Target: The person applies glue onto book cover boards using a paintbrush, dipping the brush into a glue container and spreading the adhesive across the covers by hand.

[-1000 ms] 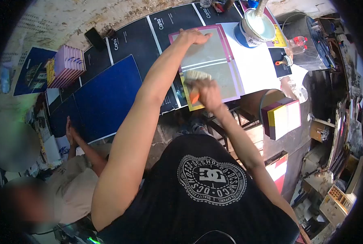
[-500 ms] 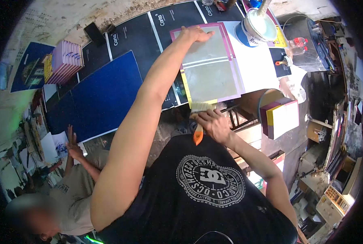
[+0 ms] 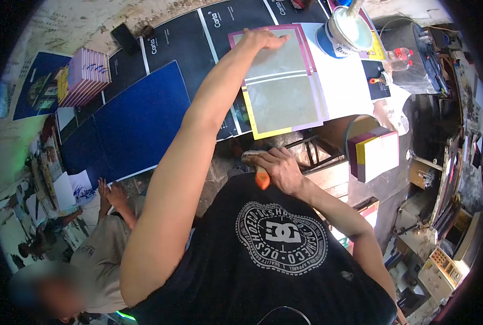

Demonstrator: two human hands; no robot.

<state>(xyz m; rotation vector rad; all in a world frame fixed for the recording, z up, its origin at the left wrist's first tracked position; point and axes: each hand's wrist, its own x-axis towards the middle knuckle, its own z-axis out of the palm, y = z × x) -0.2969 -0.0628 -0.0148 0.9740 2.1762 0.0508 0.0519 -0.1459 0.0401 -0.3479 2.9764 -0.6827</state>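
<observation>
My left hand (image 3: 264,39) lies flat, fingers stretched, on the far part of a book cover (image 3: 282,103). Two grey boards sit on its sheet, with purple and yellow borders around them and a pale strip between. In front of my shirt, my right hand (image 3: 282,171) grips a flat brush (image 3: 262,180) with an orange handle end pointing towards me. Its bristles are mostly hidden and apart from the cover's near edge. To the cover's right stands a bucket (image 3: 328,43) of whitish liquid with a stick in it, on white paper (image 3: 343,89).
At left lie a dark blue sheet (image 3: 138,116) and a stack of books (image 3: 87,78). A co-worker's hands (image 3: 114,196) are near the table's edge. Below right is a book block stack (image 3: 378,156). Another brush (image 3: 379,80) and plastic bottles (image 3: 399,58) sit right of the bucket.
My right hand has drawn the brush back towards my body, away from the cover's near edge. My left hand stays on the cover. The co-worker's hands have shifted right.
</observation>
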